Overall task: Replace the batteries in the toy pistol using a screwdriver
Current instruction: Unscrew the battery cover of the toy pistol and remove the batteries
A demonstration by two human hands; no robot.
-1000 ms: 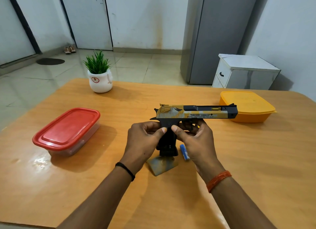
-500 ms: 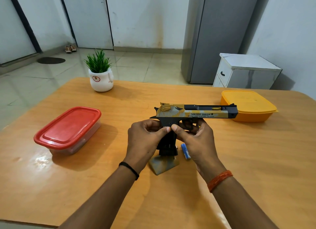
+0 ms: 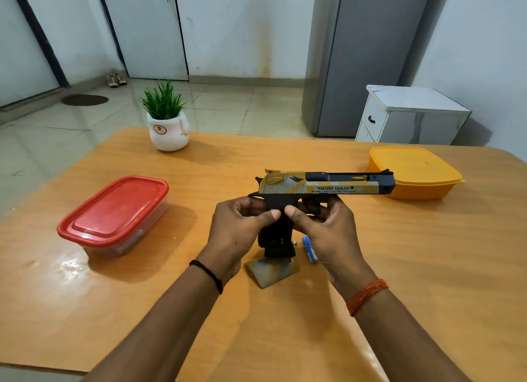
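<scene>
Head view, near to far. Grip cover panel (image 3: 271,272): flat on table (image 3: 427,267). Blue battery (image 3: 309,247): on table just beside right hand. Left hand (image 3: 239,230) and right hand (image 3: 328,230): both grip toy pistol (image 3: 328,183) at its black handle, thumbs nearly meeting, barrel pointing right, held above table. Red-lidded box (image 3: 114,210): left. Orange box (image 3: 413,170): right. Potted plant (image 3: 168,119): far edge.

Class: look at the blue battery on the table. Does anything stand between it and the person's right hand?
Nothing visible does. The battery lies on the table right beside the right hand, which partly hides it. That hand and the left hand grip the pistol.
</scene>
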